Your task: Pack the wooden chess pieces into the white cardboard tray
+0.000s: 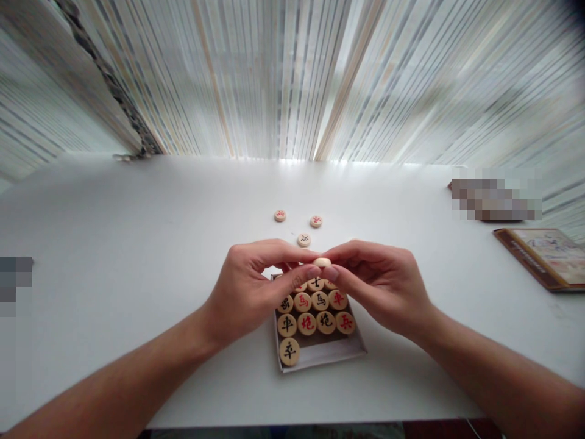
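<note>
Between my two hands, above the box, a pale round wooden piece (322,263) is pinched by the fingertips of both. My left hand (258,283) grips its left side and my right hand (377,281) its right side. Below them lies a shallow open box (324,353) with rows of round pieces bearing red and black characters. A black-marked piece (289,352) sits alone in the front left corner of the box. My hands hide the back part of the box. Beyond them a black-marked piece (304,239) and two red-marked pieces, left (280,215) and right (315,221), lie on the table.
The white table (114,256) reaches back to striped curtains (256,79). At the right lies a flat brown-edged box or book (543,259), with a blurred-out item (493,200) behind it. Another blurred-out item (13,277) is at the left edge.
</note>
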Motion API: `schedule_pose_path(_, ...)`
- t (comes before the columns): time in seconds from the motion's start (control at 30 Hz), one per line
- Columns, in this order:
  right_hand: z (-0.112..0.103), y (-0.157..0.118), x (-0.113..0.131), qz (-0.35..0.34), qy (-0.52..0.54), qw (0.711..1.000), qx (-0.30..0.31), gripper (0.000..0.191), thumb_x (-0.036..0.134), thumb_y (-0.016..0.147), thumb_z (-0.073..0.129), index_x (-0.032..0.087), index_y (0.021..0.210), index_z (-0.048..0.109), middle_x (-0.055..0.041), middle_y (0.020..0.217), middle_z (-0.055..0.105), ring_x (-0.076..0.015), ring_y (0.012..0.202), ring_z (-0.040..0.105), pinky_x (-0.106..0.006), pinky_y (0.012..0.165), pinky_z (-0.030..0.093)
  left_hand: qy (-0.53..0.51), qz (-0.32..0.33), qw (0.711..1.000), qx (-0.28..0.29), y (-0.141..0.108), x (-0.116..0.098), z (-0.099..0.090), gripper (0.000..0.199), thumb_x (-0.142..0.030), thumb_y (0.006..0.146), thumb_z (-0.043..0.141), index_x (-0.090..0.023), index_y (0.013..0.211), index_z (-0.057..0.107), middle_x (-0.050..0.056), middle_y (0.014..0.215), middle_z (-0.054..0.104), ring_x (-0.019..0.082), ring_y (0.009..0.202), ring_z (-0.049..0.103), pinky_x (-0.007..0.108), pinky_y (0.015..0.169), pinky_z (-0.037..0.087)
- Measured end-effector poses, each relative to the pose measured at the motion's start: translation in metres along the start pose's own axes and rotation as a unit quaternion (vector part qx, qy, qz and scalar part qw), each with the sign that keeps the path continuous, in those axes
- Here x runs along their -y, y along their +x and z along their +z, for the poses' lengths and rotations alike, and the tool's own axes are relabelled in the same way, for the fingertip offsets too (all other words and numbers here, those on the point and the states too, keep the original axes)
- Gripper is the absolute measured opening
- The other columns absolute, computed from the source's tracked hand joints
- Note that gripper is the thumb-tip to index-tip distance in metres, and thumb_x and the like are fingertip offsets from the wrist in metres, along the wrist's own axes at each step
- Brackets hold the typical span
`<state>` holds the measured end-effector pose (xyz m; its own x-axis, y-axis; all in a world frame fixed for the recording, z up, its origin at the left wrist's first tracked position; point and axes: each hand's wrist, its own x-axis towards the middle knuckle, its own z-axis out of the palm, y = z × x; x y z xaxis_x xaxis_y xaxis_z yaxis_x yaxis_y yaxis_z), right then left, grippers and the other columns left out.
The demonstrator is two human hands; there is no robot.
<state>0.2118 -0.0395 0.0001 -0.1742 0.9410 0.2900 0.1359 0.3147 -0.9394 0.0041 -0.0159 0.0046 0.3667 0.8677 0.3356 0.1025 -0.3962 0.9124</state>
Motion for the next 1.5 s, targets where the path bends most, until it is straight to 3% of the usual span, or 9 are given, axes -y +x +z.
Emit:
schedule_pose_path(0.13, 0.0, 0.001, -0.001, 0.003, 0.046, 0.999, 0.005, 0.018, 0.032, 0.082, 0.094, 0.021, 0.093, 0.085, -0.0037, 0.077, 0.082, -0.0142, 0.06, 0.072, -0.022, 0.054, 0.059, -0.007, 0.025, 1.0, 0.004, -0.001, 0.002, 0.0, 0.019, -0.014, 0.088, 0.085, -0.029, 0.098, 0.089, 0.003, 0.097, 0.087, 0.021, 0.086, 0.081, 0.031, 0.075, 0.067)
schedule_pose_path(0.33, -0.002, 0.001, -0.004, 0.047, 0.107, 0.993, 0.021, 0.015, 0.026, 0.08, 0.095, 0.019, 0.089, 0.085, -0.0011, 0.067, 0.077, -0.0111, 0.054, 0.067, -0.019, 0.049, 0.054, -0.013, 0.03, 0.999, 0.018, 0.0, 0.002, 0.0, 0.025, -0.011, 0.089, 0.083, -0.031, 0.102, 0.089, 0.002, 0.099, 0.087, 0.019, 0.088, 0.081, 0.029, 0.078, 0.067)
schedule_pose_path(0.5, -0.004, 0.002, -0.007, 0.094, 0.15, 0.983, 0.05, 0.011, 0.028, 0.088, 0.09, 0.018, 0.09, 0.085, -0.0008, 0.062, 0.073, -0.0096, 0.049, 0.062, -0.018, 0.047, 0.051, -0.059, -0.038, 0.997, 0.012, 0.0, 0.002, 0.002, 0.02, -0.014, 0.089, 0.083, -0.025, 0.105, 0.089, 0.005, 0.104, 0.087, 0.023, 0.094, 0.084, 0.031, 0.085, 0.07)
schedule_pose_path(0.63, -0.005, 0.002, -0.012, 0.106, 0.205, 0.971, 0.069, 0.017, 0.027, 0.092, 0.087, 0.021, 0.108, 0.087, -0.0016, 0.069, 0.077, -0.0088, 0.054, 0.065, -0.017, 0.05, 0.054, -0.162, -0.109, 0.981, 0.014, 0.001, 0.002, 0.003, 0.025, -0.017, 0.086, 0.088, -0.019, 0.111, 0.087, 0.009, 0.103, 0.087, 0.026, 0.093, 0.086, 0.033, 0.085, 0.072)
schedule_pose_path(0.83, -0.004, 0.003, -0.013, 0.139, 0.234, 0.959, 0.073, 0.035, 0.016, 0.081, 0.094, 0.022, 0.114, 0.085, -0.0024, 0.076, 0.081, -0.009, 0.06, 0.07, -0.015, 0.056, 0.058, -0.225, -0.14, 0.964, 0.023, 0.003, 0.002, 0.001, 0.035, -0.015, 0.077, 0.096, -0.02, 0.11, 0.088, 0.007, 0.09, 0.087, 0.019, 0.077, 0.085, 0.016, 0.07, 0.068)
schedule_pose_path(0.93, -0.002, 0.004, -0.008, 0.158, 0.237, 0.956, 0.067, 0.032, 0.016, 0.074, 0.099, 0.019, 0.103, 0.086, -0.0033, 0.074, 0.081, -0.0099, 0.058, 0.07, -0.015, 0.053, 0.058, -0.211, -0.134, 0.968, 0.028, 0.003, 0.002, 0.001, 0.033, -0.015, 0.078, 0.095, -0.02, 0.11, 0.088, 0.008, 0.095, 0.087, 0.02, 0.079, 0.085, 0.017, 0.071, 0.069)
schedule_pose_path(1.17, -0.002, 0.003, -0.007, 0.2, 0.213, 0.955, 0.048, 0.03, 0.023, 0.066, 0.103, 0.014, 0.081, 0.078, -0.0019, 0.059, 0.074, -0.0101, 0.043, 0.064, -0.016, 0.041, 0.052, -0.158, -0.068, 0.983, 0.062, -0.002, 0.004, 0.004, 0.03, -0.005, 0.089, 0.081, -0.023, 0.112, 0.087, 0.005, 0.11, 0.087, 0.02, 0.101, 0.084, 0.021, 0.092, 0.068)
schedule_pose_path(1.33, 0.0, 0.002, -0.003, 0.179, 0.196, 0.963, 0.048, 0.027, 0.028, 0.073, 0.1, 0.014, 0.077, 0.076, -0.0005, 0.058, 0.073, -0.0093, 0.043, 0.063, -0.016, 0.042, 0.053, -0.108, -0.034, 0.991, 0.073, -0.002, 0.003, 0.004, 0.034, -0.005, 0.086, 0.083, -0.019, 0.116, 0.086, 0.009, 0.111, 0.086, 0.019, 0.091, 0.085, 0.018, 0.08, 0.068)
schedule_pose_path(1.5, 0.001, 0.002, 0.001, 0.166, 0.198, 0.963, 0.072, 0.026, 0.032, 0.081, 0.095, 0.014, 0.079, 0.076, -0.0007, 0.057, 0.072, -0.0095, 0.044, 0.064, -0.015, 0.043, 0.053, -0.128, -0.062, 0.988, 0.06, -0.002, 0.002, 0.003, 0.025, -0.01, 0.085, 0.087, -0.019, 0.109, 0.088, 0.007, 0.101, 0.088, 0.018, 0.088, 0.085, 0.017, 0.081, 0.068)
